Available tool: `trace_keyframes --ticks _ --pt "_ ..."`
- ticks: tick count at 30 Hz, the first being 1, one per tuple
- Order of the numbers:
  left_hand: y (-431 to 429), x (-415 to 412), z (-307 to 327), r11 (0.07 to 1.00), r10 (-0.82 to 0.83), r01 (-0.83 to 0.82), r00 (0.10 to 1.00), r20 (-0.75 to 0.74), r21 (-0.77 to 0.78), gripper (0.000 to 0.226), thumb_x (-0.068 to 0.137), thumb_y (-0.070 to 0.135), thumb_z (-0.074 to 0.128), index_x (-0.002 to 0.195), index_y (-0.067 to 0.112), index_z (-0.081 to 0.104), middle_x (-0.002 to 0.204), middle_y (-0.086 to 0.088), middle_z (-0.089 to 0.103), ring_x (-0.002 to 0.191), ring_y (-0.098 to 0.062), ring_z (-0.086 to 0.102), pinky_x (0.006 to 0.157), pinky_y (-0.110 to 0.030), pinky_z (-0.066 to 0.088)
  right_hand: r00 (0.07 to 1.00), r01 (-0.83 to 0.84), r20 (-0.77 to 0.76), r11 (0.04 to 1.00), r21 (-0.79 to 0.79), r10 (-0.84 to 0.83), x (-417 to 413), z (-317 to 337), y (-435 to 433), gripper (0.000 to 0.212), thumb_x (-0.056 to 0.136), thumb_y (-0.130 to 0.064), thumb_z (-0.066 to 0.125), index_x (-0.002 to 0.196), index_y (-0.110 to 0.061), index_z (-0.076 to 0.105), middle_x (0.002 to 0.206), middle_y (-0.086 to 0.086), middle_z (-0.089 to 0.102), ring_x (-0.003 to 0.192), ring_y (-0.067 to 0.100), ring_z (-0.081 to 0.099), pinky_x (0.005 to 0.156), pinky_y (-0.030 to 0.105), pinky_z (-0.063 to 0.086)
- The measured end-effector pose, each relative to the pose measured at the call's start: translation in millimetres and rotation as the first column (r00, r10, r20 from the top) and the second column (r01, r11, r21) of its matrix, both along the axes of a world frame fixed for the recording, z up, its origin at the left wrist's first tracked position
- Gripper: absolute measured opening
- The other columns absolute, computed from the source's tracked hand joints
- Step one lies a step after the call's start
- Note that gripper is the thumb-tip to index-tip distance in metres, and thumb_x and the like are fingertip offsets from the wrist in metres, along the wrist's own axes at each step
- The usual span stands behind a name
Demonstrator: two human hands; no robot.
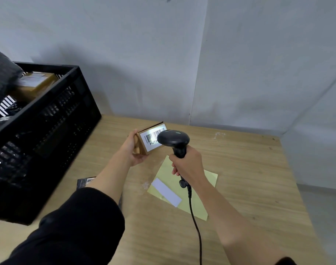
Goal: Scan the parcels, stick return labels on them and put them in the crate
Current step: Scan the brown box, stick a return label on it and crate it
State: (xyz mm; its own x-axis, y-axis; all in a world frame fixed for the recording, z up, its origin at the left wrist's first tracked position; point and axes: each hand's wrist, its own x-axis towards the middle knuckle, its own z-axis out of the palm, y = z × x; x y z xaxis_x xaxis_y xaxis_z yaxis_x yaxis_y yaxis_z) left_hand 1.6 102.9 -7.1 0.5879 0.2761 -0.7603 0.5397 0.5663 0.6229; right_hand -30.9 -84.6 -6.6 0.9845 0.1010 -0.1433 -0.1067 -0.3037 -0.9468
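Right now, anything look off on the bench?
Minor only. A black bagged parcel bulges above the rim of the black crate, so the crate looks overfull. The yellow backing sheet lies skewed to the table edges.

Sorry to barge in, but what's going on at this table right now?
A person is scanning a parcel. Their left hand holds a small box up off the table, and their right hand grips a scanner aimed at the box's barcode. A yellow sheet with one white label lies ready below. The crate on the left already holds parcels.
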Motion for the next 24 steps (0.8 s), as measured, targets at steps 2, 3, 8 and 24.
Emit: trace_keyframes --ticks 2,3,8,24 --pt "-1 0 0 1.0 0.01 -0.01 1.0 -0.001 -0.008 0.048 0.076 0.055 0.069 0.086 0.01 0.055 0.1 -0.014 0.061 0.105 -0.032 0.059 0.084 -0.041 0.054 1.0 -0.009 0.014 1.0 -0.025 0.009 -1 2 -1 0.016 0.077 -0.01 0.059 0.083 0.004 0.052 0.059 0.016 0.056 0.037 0.015 0.059 0.042 0.027 0.043" --pt "-1 0 1 1.0 0.012 -0.012 1.0 -0.004 -0.009 0.048 0.076 0.055 0.069 0.085 0.01 0.055 0.1 -0.015 0.061 0.104 -0.032 0.059 0.086 -0.041 0.054 1.0 -0.011 0.016 1.0 -0.029 0.011 -1 3 -2 0.017 0.077 -0.009 0.059 0.082 0.005 0.051 0.058 0.016 0.055 0.037 0.015 0.059 0.042 0.027 0.043" --pt "-2 0 3 1.0 0.007 -0.007 1.0 0.002 -0.006 0.047 0.078 0.054 0.067 0.086 0.01 0.054 0.098 -0.013 0.06 0.102 -0.032 0.059 0.074 -0.04 0.054 0.999 -0.017 0.028 0.998 -0.053 0.018 -1 8 -7 0.016 0.075 -0.01 0.058 0.078 0.004 0.052 0.054 0.017 0.057 0.036 0.014 0.058 0.046 0.029 0.045" --pt "2 9 2 0.999 0.009 -0.01 1.0 0.018 0.03 0.049 0.078 0.054 0.066 0.094 0.01 0.053 0.09 -0.011 0.062 0.083 -0.029 0.061 0.075 -0.041 0.054 0.998 -0.03 0.049 0.999 -0.025 0.031 -1 8 -19 0.014 0.058 -0.02 0.056 0.066 -0.01 0.051 0.043 0.002 0.054 0.035 0.022 0.058 0.04 0.025 0.042"
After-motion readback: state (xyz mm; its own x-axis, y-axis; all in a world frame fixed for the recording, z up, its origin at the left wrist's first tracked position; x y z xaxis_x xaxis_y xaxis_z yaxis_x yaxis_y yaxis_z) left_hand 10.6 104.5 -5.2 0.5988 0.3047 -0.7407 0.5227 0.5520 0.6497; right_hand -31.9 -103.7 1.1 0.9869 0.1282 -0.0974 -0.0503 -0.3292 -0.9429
